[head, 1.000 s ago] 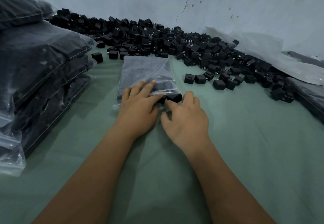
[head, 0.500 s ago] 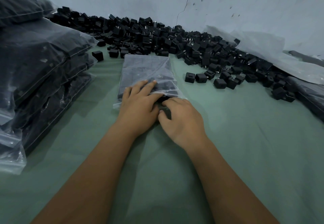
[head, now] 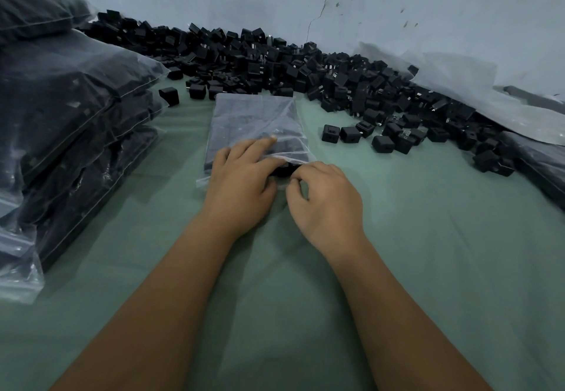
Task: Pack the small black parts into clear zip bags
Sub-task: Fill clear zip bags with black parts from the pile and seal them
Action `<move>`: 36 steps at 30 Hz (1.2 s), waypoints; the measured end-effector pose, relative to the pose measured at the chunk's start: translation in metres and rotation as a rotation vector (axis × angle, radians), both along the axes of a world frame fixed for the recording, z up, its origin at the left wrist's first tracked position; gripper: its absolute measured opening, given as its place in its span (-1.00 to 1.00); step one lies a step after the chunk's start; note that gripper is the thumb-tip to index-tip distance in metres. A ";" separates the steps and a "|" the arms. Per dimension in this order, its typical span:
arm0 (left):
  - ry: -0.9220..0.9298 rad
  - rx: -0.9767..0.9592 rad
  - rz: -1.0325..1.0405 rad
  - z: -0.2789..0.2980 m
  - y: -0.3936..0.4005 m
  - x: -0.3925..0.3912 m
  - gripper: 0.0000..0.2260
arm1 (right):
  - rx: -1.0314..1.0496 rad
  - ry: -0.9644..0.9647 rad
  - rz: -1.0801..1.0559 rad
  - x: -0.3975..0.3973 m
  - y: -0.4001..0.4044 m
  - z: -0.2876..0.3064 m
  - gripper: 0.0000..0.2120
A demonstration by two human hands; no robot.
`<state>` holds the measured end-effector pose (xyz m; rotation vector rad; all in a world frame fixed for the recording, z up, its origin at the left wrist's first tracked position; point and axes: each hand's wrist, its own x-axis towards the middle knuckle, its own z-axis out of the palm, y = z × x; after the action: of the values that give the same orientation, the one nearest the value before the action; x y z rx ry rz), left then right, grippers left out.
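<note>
A clear zip bag (head: 255,115) packed with small black parts lies flat on the green cloth, its mouth toward me. My left hand (head: 241,182) rests on the bag's near end, fingers spread on top and thumb at the mouth, pinching the upper lip. My right hand (head: 327,201) is just right of it, fingers curled at the mouth round a black part (head: 286,171) that is mostly hidden between both hands. Loose black parts (head: 305,75) are heaped along the wall behind the bag.
A stack of filled zip bags (head: 70,109) stands at the left. Empty clear bags (head: 458,84) lie against the wall at the right, with another filled bag (head: 541,164) at the right edge. A few stray parts (head: 350,133) sit right of the bag.
My right hand's fingers have curled in and slid left toward the bag's mouth, and the black part that showed there is now nearly covered. My left hand has stayed on the bag.
</note>
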<state>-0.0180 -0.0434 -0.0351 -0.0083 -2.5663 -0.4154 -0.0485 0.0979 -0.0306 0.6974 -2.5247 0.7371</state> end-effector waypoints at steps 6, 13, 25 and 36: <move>0.159 0.076 -0.004 0.006 0.000 0.004 -0.82 | -0.221 -0.014 -0.087 -0.014 0.011 -0.002 -0.86; 0.066 0.154 -0.067 0.005 0.000 0.008 -0.74 | -0.337 -0.311 -0.478 -0.095 0.059 0.003 -0.58; 0.099 0.116 -0.154 0.000 -0.013 -0.010 -0.92 | -0.170 -0.673 -0.483 -0.288 0.061 0.046 -0.45; 0.060 0.130 -0.150 -0.002 -0.016 -0.014 -0.91 | 0.491 -0.443 -0.152 -0.264 0.027 0.029 -0.60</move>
<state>-0.0317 -0.0597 -0.0367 -0.1650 -2.4838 -0.6284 -0.3126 0.1252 -0.0012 0.5204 -3.1727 0.2254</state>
